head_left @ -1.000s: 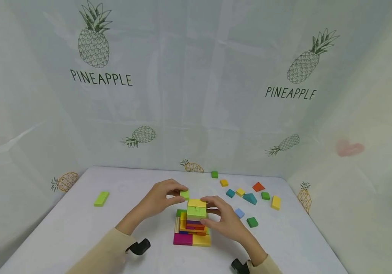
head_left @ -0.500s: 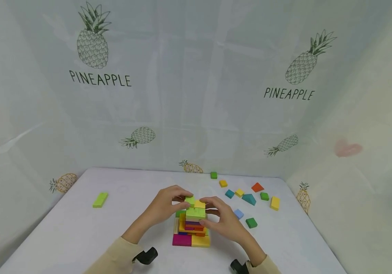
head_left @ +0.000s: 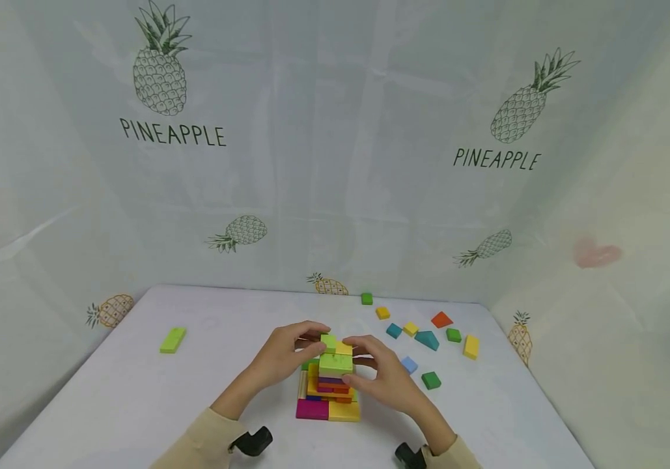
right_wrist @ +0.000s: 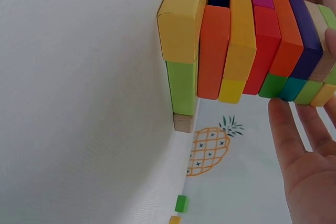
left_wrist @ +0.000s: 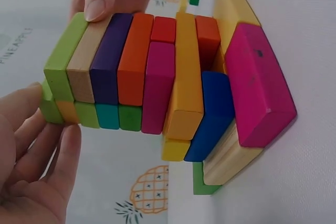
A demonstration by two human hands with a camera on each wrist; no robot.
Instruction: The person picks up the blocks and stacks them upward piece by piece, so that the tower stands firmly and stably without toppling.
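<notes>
A tower of coloured wooden blocks (head_left: 330,384) stands in the middle of the table, on a wider base with a magenta block (head_left: 312,409) and a yellow block (head_left: 344,411) at its front. My left hand (head_left: 284,352) pinches a small light green block (head_left: 328,342) at the tower's top left, beside a yellow block (head_left: 344,348). From the right, my right hand (head_left: 385,372) holds the tower's upper layers between thumb and fingers. Its thumb (left_wrist: 97,3) lies against the wood-coloured and light green blocks in the left wrist view. Purple, orange and red layers show lower down.
Loose blocks lie at the right, among them a teal triangle (head_left: 427,339), an orange-red piece (head_left: 441,319), a yellow block (head_left: 471,346) and a green block (head_left: 431,380). A light green block (head_left: 173,340) lies at the far left. A pineapple-printed curtain (head_left: 335,163) hangs behind.
My left hand has moved right and slightly down, bringing the small light green block from beside the tower onto its top left. My right hand has stayed at the tower.
</notes>
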